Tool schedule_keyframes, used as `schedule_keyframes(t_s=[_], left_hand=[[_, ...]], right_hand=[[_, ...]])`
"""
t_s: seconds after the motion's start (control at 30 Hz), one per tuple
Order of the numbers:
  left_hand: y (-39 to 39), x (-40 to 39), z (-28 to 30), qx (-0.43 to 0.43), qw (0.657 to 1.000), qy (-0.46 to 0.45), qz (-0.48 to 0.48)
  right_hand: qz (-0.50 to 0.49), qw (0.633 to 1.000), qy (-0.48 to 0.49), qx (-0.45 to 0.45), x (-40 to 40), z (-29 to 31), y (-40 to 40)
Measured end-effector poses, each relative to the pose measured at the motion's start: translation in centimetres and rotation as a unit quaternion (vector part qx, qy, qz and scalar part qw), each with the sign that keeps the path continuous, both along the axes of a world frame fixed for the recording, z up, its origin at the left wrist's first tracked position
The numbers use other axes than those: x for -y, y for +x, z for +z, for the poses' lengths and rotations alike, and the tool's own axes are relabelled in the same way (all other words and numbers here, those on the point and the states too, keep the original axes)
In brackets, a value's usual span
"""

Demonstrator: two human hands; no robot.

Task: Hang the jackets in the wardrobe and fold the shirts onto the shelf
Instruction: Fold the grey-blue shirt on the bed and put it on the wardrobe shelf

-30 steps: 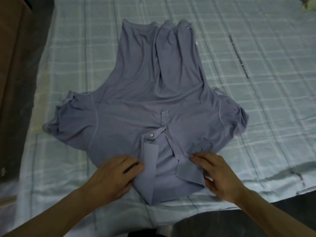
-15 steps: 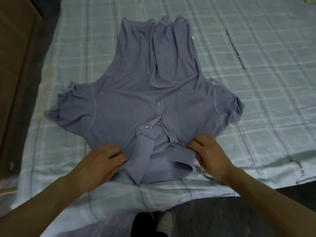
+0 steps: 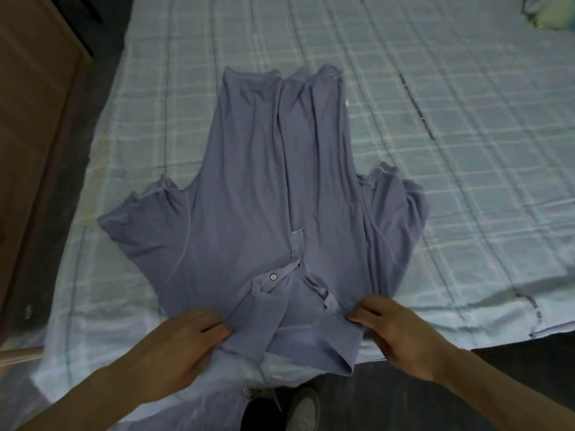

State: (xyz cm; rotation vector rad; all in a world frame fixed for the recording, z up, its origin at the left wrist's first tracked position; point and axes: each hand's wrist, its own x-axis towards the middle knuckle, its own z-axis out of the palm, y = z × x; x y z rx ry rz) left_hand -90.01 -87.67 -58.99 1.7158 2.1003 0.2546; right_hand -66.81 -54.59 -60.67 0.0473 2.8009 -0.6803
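Shirt-folding step, laying-out stage. One blue-grey polo shirt (image 3: 273, 188) lies face up on the bed (image 3: 466, 150), collar at the near edge, hem at the far end. The bed carries a pale checked sheet (image 3: 435, 213). Both short sleeves are spread out to left and right, each somewhat rumpled. The body narrows toward the hem and shows long lengthwise creases. Placket is open; one button (image 3: 273, 276) is visible near the collar.

Left hand (image 3: 180, 346): fingers curled at the left shoulder beside the collar (image 3: 264, 318), grip closed on a pinch of the fabric. Right hand (image 3: 392, 331): fingertips pinching the shirt at the right shoulder, just beside the right collar flap. Both hands hold the shirt at the near edge of the bed; the collar slightly overhangs that edge.

Judgement: the shirt is being positioned and tensioned flat before any fold. No fold is made yet; sleeves are still out.

Next move likely calls for: smoothing the creases in the body, squaring the hem, then bringing each sleeve and side inward over the middle. The fabric looks thin and limp, so it will bunch if pulled from one side only; an even pull from both hands is advisable.

Other items: a brown wooden panel (image 3: 37, 119) at far left beside the bed; a shoe (image 3: 303, 412) on the dark floor, near bottom centre. The wardrobe shelf cannot be identified here.
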Motion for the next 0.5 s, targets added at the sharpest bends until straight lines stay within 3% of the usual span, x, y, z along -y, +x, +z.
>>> schedule_keyframes(t_s=[0.17, 0.3, 0.4, 0.5], left_hand=[[-1.0, -0.4, 1.0, 0.04, 0.992, 0.04, 0.109], [-3.3, -1.9, 1.6, -0.082, 0.97, 0.078, 0.215], [-6.2, -1.8, 1.0, -0.121, 0.907, 0.087, 0.395], [-9.9, -0.8, 0.3, 0.032, 0.788, 0.137, 0.6]], right_hand=[[-0.081, 0.993, 0.003, -0.083, -1.2, 1.4, -2.1], [-0.106, 0.99, 0.079, -0.043, -1.1, 0.9, -5.1], [-0.104, 0.987, 0.121, 0.012, -0.2, -1.5, -5.4], [-0.133, 0.981, 0.143, 0.0, 1.0, -3.6, -4.4]])
